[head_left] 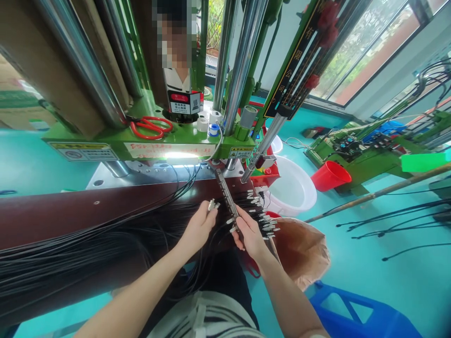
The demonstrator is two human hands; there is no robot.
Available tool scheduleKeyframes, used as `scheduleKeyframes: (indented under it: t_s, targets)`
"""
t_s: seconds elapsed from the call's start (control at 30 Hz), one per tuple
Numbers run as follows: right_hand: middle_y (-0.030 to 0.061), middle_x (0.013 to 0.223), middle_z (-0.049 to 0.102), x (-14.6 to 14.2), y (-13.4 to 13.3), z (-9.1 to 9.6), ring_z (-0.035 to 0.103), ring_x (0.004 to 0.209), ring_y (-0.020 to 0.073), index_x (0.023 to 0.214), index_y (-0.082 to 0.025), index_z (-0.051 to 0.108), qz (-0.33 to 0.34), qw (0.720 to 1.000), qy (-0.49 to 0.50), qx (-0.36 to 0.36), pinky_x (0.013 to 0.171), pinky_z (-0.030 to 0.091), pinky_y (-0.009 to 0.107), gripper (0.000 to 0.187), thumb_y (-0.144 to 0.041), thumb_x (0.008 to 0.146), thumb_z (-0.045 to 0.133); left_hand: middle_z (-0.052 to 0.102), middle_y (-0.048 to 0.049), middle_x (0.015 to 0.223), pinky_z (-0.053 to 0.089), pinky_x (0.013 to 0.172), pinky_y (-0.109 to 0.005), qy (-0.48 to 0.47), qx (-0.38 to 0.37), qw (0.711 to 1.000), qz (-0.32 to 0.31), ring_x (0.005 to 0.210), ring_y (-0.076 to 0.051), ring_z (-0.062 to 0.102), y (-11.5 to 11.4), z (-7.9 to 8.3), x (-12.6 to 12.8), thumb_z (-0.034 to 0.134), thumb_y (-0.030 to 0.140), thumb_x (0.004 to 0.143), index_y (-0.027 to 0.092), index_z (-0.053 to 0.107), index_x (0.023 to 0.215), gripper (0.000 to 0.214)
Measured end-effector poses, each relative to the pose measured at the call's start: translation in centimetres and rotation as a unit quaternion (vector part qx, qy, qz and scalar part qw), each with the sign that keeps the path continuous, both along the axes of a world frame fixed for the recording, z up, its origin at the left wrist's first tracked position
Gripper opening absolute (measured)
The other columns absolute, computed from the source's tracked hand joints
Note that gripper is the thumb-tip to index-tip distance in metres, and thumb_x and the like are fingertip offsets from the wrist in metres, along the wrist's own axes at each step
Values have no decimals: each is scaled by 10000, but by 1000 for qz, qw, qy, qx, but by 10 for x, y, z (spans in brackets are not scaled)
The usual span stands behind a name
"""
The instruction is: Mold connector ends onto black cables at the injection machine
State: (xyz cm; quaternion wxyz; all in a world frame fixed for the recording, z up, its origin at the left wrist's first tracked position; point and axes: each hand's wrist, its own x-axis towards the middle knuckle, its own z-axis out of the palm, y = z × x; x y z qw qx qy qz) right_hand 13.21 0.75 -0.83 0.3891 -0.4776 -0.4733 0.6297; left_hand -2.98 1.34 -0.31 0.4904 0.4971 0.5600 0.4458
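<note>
My right hand (249, 230) grips one long, slim grey metal bar (227, 191); my left hand (200, 223) pinches silvery connectors (212, 205), count unclear

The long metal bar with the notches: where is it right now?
In the head view, near the middle, the long metal bar slants from the green machine to the right hand, just right of the left hand.

Glossy turquoise floor (355, 263), pale wall (289, 42), windows (373, 58) showing greenery (352, 47) outside
</note>
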Motion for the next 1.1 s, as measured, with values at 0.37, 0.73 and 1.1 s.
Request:
scheduleKeyframes:
  t_s: [0.37, 0.73, 1.1]
  targets:
    - [-68, 453, 466, 3, 0, -4, 356, 287, 49, 1344, -181, 340, 29, 999, -11, 10, 284, 243, 154, 554, -412, 851, 445, 495, 34, 636, 369, 618, -251, 94, 38, 992, -70, 610, -122, 452, 3, -4, 1, 467, 325, 764, 189, 444, 684, 159]
    - [-81, 435, 439, -2, 1, 1, 354, 299, 45, 1332, -179, 369, 51, 996, -59, 45, 302, 257, 160, 527, -396, 855, 433, 476, 37, 596, 382, 537, -235, -43, -9, 996, -82, 543, -100, 450, 3, 3, -7, 471, 399, 773, 171, 483, 724, 234]
    - [-79, 429, 437, 4, 3, 1, 320, 289, 40, 1328, -191, 375, 73, 997, -16, 9, 287, 241, 153, 522, -393, 853, 454, 361, 83, 535, 260, 431, -180, -42, -13, 999, -19, 445, -58, 310, 3, -3, -9, 434, 418, 794, 200, 382, 703, 242]
